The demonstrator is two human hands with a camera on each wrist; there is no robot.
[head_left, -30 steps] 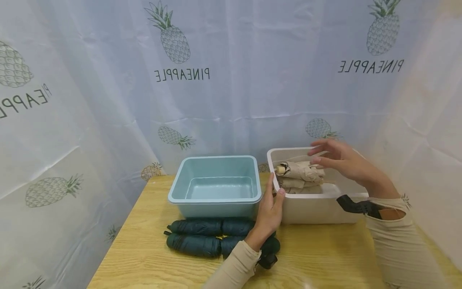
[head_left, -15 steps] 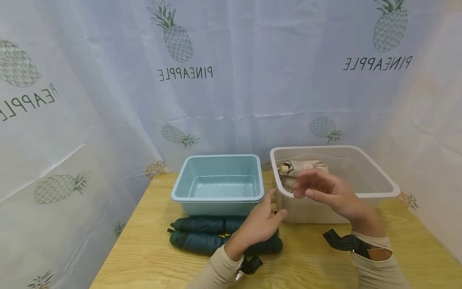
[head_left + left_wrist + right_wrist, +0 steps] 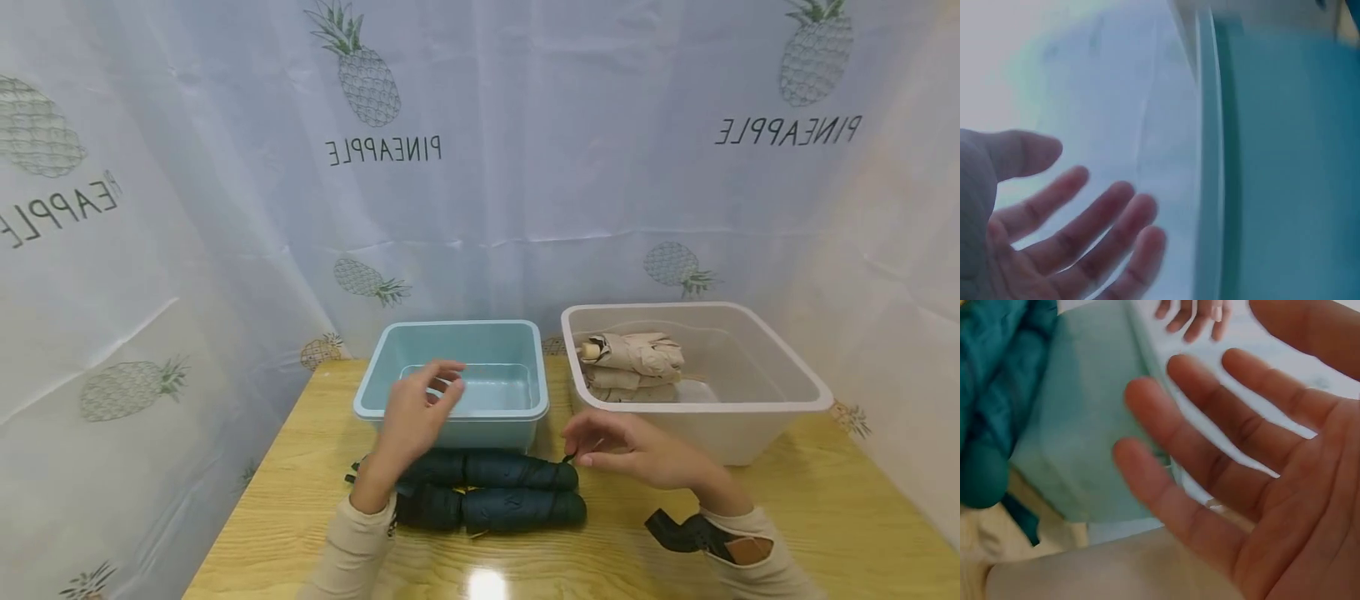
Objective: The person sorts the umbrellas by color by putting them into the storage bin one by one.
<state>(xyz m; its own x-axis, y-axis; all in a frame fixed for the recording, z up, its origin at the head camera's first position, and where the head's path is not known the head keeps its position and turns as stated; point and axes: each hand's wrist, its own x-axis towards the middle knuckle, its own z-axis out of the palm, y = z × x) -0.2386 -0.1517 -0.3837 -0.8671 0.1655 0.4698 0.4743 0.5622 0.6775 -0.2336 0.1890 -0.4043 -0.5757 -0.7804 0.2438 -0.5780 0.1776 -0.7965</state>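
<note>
Two dark teal folded umbrellas lie side by side on the table in front of a light blue bin. My left hand hovers over the bin's front left rim, fingers loosely bent and holding nothing. In the left wrist view, its spread fingers are apart from the bin's rim. My right hand is beside the right ends of the umbrellas, in front of a white bin. The right wrist view has its fingers extended, with nothing held and an umbrella strap apart from them.
Inside the white bin, beige folded umbrellas are stacked at the left side. Both bins stand at the back of the wooden table. A pineapple-print curtain hangs behind and along the sides.
My left hand has left the white bin's rim and moved left to the blue bin. My right hand has come out from over the white bin, down towards the dark umbrellas' ends.
</note>
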